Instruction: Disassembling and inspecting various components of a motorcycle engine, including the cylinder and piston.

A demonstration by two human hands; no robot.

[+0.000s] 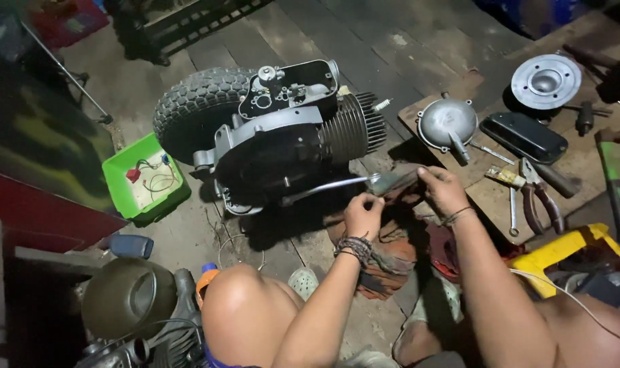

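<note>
Low over the plank floor, a bright metal lever (334, 185) juts out from the underside of a scooter engine (289, 136), and both hands are working at its free end. The left hand (363, 215) sits knuckles-up, wrist wrapped in beaded bracelets (354, 247), fingers curled in and pinched together near the lever's tip, though whether they actually clamp it can't be made out. The right hand (443, 191) reaches in from the other side, forearm angled across, fingers closed around a dark grey grip piece (392, 180) at the lever's end. The engine lies on its side, knobby tyre (194, 109) to the far left, finned cylinder (354, 129) facing the hands. A green tray (116, 174) with wires sits beside the tyre. On the board to the right lie a round metal cover (447, 123), a black cover (524, 136) and red-handled pliers (538, 197).
</note>
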